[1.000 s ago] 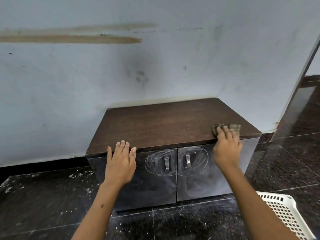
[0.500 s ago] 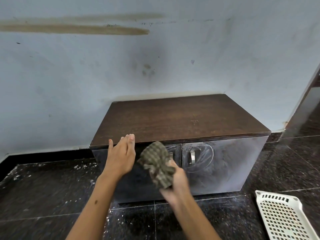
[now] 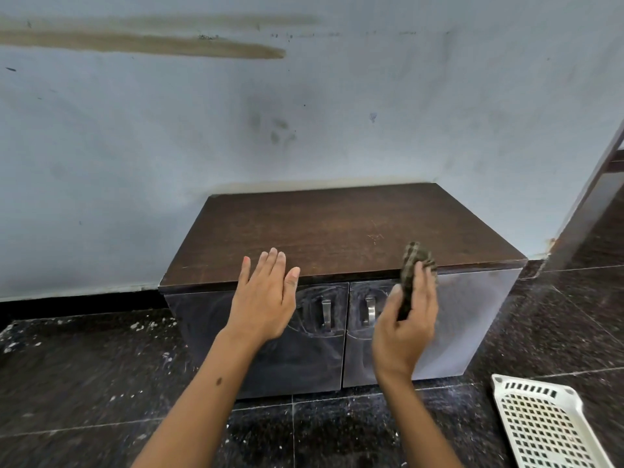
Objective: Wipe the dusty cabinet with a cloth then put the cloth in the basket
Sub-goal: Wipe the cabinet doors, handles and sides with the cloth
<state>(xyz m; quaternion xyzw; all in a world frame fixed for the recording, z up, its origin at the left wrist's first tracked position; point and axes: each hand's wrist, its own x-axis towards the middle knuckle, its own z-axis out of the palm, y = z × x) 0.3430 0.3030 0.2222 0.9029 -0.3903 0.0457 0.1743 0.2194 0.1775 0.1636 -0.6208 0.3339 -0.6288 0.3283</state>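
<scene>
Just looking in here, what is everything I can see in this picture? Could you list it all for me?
cabinet: one, dark brown top with dusty grey doors, standing against the wall
door handles: two, silver metal, at the middle of the cabinet front, one on each door
cloth: one, checked green-brown, bunched in the right hand in front of the cabinet's top edge
basket: one, white plastic with a lattice of holes, on the floor at lower right, partly out of view
wall: pale blue, with a brown streak at upper left and dark smudges
floor: dark speckled tiles with white flecks
left hand: one, open, fingers straight, at the cabinet's front edge
right hand: one, gripping the cloth
</scene>
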